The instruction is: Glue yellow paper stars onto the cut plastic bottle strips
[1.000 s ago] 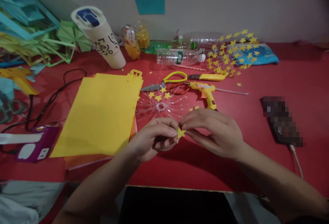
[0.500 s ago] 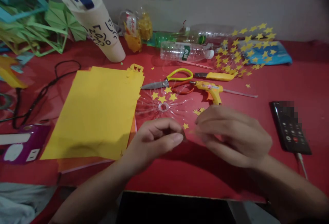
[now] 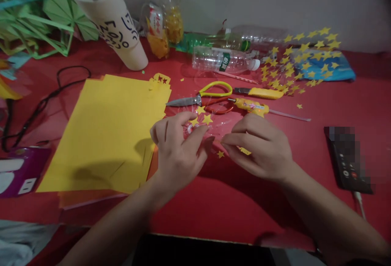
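- Head view: left hand [image 3: 177, 152] lies palm-down, fingers loosely curled and apart, gripping nothing, fingertips on the clear plastic bottle base [image 3: 200, 125].
- Right hand [image 3: 259, 146] at 3 o'clock of it; fingers drawn together over a yellow scrap [image 3: 244, 150]; grip cannot be confirmed.
- Loose yellow star [image 3: 220, 154] lies between the hands on the red table [image 3: 232, 201].
- Empty bottle [image 3: 224, 60] lies at 12 o'clock; label unreadable.
- Cream tube [image 3: 111, 19] at 11 o'clock; handwriting illegible.

- The left hand [image 3: 177, 152] has moved forward onto the clear plastic piece [image 3: 214, 124], letting go of the small star [image 3: 220, 154] (now lying on the table).
- The right hand [image 3: 259, 148] has shifted forward too.
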Available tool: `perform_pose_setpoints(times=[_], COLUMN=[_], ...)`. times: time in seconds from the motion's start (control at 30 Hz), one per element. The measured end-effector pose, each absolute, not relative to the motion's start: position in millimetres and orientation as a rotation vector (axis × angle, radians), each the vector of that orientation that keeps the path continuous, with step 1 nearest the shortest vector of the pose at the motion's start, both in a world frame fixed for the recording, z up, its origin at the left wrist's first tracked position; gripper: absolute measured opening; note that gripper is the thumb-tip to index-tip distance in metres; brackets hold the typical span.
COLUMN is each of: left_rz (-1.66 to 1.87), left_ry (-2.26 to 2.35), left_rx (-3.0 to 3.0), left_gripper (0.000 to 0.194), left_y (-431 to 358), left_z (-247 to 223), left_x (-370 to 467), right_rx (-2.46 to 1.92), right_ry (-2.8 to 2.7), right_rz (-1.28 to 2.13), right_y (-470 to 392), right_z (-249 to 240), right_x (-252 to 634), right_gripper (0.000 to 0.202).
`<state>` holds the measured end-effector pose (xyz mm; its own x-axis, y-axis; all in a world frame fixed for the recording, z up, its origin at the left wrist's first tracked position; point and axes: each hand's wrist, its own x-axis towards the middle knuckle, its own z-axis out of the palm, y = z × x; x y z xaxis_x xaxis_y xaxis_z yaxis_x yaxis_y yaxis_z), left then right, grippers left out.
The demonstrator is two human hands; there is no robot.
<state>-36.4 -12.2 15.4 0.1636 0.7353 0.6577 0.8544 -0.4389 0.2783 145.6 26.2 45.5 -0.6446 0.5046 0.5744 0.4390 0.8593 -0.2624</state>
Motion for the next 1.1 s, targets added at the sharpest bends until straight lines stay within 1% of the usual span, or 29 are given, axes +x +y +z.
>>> perform_pose_setpoints(times=[0.3, 0.43, 0.53, 0.63, 0.77, 0.93, 1.1], left_rz=[-1.239, -1.243, -1.241, -1.255, -1.275, -1.278, -1.303], left_ry=[-1.737, -1.809, -1.666, -1.477, -1.400, -1.357, -1.357], left_rx=[-2.226, -2.298, -2.307, -2.291, -2.258, -2.281, -2.266], left_gripper=[0.008, 0.014, 0.022, 0.028, 0.030, 0.028, 0.024], left_y=[-8.1, -10.8, -12.5, -12.0, -10.2, -11.6, -12.4], left_z=[12.0, 8.3, 4.6, 1.5, -0.3, -1.0, 0.7], left_x=[-28.0, -28.8, -32.5, -35.7, -36.9, -36.7, -35.9], right_rx=[-0.682, -0.681, -0.690, -0.677, -0.607, -0.588, -0.602], right_ry=[-2.388, -2.369, -2.369, -2.394, -2.430, -2.434, -2.449], right_rz=[0.185, 0.276, 0.322, 0.269, 0.171, 0.037, 0.028], right_y=[27.9, 29.9, 31.6, 32.3, 31.9, 31.8, 32.6], right_z=[43.1, 43.8, 44.2, 41.8, 37.7, 40.2, 40.6], right_x=[145.0, 146.8, 149.0, 151.1, 152.8, 152.6, 151.9], right_gripper=[0.012, 0.010, 0.011, 0.011, 0.013, 0.015, 0.017])
